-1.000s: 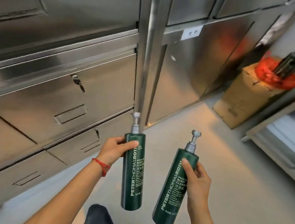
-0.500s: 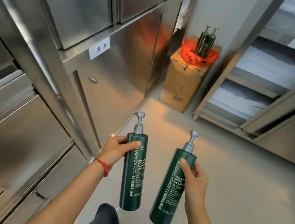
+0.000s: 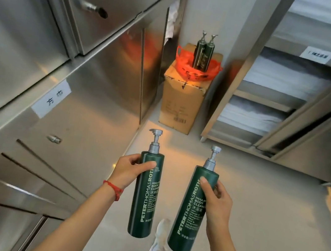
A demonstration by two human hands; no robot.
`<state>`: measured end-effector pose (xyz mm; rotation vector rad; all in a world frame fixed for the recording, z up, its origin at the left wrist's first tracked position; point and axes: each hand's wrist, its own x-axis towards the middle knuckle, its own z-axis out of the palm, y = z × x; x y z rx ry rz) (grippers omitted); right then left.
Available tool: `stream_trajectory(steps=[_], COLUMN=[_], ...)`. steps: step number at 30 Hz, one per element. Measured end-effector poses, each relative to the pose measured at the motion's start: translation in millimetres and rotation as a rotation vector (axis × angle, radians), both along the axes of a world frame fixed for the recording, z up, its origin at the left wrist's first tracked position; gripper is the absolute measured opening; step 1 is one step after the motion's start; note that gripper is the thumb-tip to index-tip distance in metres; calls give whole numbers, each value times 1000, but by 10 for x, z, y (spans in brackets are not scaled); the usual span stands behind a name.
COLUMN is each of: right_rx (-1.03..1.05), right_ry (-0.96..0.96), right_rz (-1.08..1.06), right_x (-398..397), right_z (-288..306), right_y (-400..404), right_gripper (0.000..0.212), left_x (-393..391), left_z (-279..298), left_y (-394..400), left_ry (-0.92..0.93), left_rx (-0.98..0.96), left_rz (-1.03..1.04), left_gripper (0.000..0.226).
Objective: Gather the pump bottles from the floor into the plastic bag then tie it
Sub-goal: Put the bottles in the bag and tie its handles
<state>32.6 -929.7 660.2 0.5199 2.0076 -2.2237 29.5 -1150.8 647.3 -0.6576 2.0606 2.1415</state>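
Observation:
My left hand grips one dark green pump bottle near its shoulder, holding it upright. My right hand holds a second green pump bottle, tilted slightly right at the top. Both have grey pump heads. Ahead, an orange plastic bag lies open on top of a cardboard box, and two more green pump bottles stand upright inside it.
Stainless steel cabinets with drawers and labels line the left. A metal shelf unit with folded white linen stands on the right. Grey floor runs between them to the box in the corner. My white shoe shows below the bottles.
The view has swung right and moved closer to the box with the orange bag. Both hands keep the same hold on their bottles.

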Motion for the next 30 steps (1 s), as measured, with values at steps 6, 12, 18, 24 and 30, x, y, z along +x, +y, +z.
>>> stream_trajectory(steps=[6,12,18,24,30], right_rx=[-14,-33,-46,-8,18], right_ry=[52,40,51,62,71], right_rz=[17,35,1,-48,-55], right_x=[-1136,-2219,-3222,-4299,-5283], right_z=[15,124,80,-58,-56], right_y=[95,186,107,-150,-412], right_gripper=[17,19,25,23,17], left_x=[-1053,-2032,-3038,-4245,-5335], left_z=[73,218,210,168,175], left_y=[113,179,64,-132,-368], left_ry=[48,95,111,149,149], left_rx=[-5,16,-34,-66,-79], left_rz=[-10,43,56,-9,-75], left_gripper=[10,12,19,23,22])
